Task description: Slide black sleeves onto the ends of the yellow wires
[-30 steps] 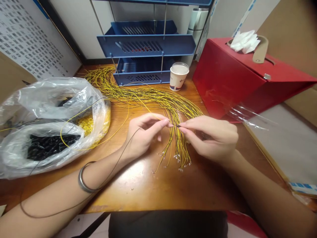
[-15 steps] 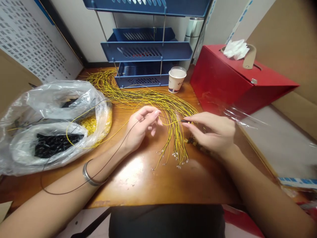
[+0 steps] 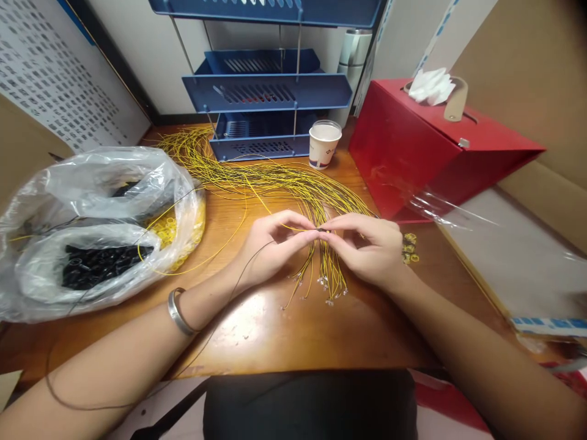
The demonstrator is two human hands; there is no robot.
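My left hand (image 3: 268, 247) is closed in a pinch, with a thin yellow wire and a thin black wire running through the fingers. The yellow wire (image 3: 229, 244) loops out to the left over the bags, and the black wire (image 3: 229, 295) hangs along my forearm. Fingertip to fingertip with it, my right hand (image 3: 371, 247) pinches a small black sleeve (image 3: 321, 230); the fingers partly cover it. Whether the wires go into the sleeve I cannot tell. Behind and under the hands lies a bundle of yellow and black wires (image 3: 284, 177), its ends tipped with small clear connectors (image 3: 330, 287).
Plastic bags (image 3: 41, 263) at left hold black sleeves (image 3: 98, 266) and yellow rings (image 3: 167, 235). A few yellow-and-black pieces (image 3: 409, 247) lie right of my right hand. Behind stand a blue tray rack (image 3: 270, 91), a paper cup (image 3: 323, 150) and a red tissue box (image 3: 413, 146).
Half a second ago the hands were apart, with the black sleeve in the right one. Now the right hand has moved left and the fingertips meet. The view has shifted slightly.
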